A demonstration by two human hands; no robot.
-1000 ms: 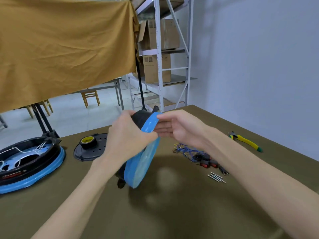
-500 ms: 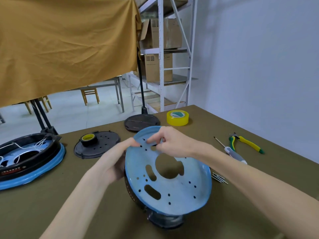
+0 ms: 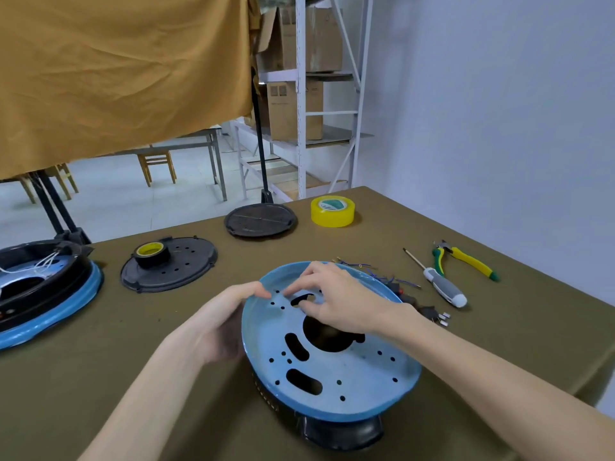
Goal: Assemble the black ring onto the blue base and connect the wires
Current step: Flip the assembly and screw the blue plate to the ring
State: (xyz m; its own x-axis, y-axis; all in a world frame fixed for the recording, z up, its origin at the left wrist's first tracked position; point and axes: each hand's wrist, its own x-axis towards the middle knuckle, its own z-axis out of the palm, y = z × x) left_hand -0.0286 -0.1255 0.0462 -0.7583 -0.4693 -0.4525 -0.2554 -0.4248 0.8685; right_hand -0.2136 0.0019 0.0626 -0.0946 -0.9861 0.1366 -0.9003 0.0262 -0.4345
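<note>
Olive-green cloth over the counter (image 3: 499, 344), its far corner close to a plain pale wall (image 3: 499, 111) on the right. Beyond, a white metal shelving rack (image 3: 301, 104) stacked with cardboard boxes (image 3: 294, 108). To the left, a large mustard-yellow drape (image 3: 116, 71) hung across a black stand (image 3: 263, 161). Behind it, a pale tiled floor (image 3: 116, 201), a grey metal-legged table (image 3: 199, 149), wooden chairs (image 3: 156, 164) tucked beneath. Soft, even light, faint shadows.

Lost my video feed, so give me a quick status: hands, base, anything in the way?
Left hand grips blue base rim. Right hand fingers at a slot on top. Black ring underneath base. Wires loose behind, unconnected; nothing blocking.
</note>
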